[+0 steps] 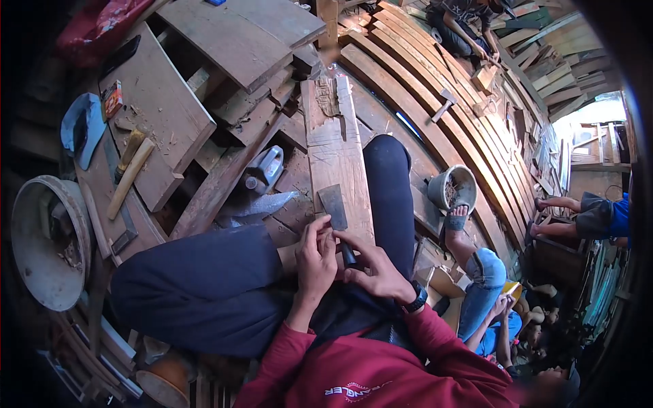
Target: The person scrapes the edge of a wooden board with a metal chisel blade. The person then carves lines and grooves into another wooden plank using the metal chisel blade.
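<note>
Long timbers [408, 87] beyond | right grip [360, 253] around bladed tool [333, 206] | left grip [317, 257]: can't tell

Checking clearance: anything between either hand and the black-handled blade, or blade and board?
Nothing visible. The left hand and right hand are both at the black-handled blade; its metal lies over the wooden board, no object seen between. Whether it touches the wood, I can't tell.

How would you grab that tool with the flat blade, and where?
Probably by the dark handle, coming from the bottom of the picture. That slim part points that way, while the wide, flat blade points up over the wooden board.
</note>
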`<move>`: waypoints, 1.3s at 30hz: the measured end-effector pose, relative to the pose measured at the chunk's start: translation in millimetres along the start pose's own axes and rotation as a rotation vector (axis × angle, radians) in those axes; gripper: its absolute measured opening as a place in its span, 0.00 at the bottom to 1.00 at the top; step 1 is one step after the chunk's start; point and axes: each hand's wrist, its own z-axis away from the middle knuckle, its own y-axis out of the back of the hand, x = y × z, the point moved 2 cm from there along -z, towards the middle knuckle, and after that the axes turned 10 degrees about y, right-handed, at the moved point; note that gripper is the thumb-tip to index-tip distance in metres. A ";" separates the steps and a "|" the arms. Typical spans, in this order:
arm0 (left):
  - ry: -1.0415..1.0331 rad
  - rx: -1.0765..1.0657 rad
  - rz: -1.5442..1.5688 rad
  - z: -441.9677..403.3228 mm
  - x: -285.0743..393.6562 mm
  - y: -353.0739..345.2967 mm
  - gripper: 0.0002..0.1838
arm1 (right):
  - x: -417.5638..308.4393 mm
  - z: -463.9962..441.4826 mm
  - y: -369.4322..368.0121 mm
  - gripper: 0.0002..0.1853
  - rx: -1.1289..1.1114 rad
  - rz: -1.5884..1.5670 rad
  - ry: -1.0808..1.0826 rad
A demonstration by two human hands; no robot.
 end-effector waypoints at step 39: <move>0.112 0.133 0.104 -73.3 -29.9 -13.0 0.22 | -1.7 -32.4 -16.8 0.23 0.004 0.758 0.191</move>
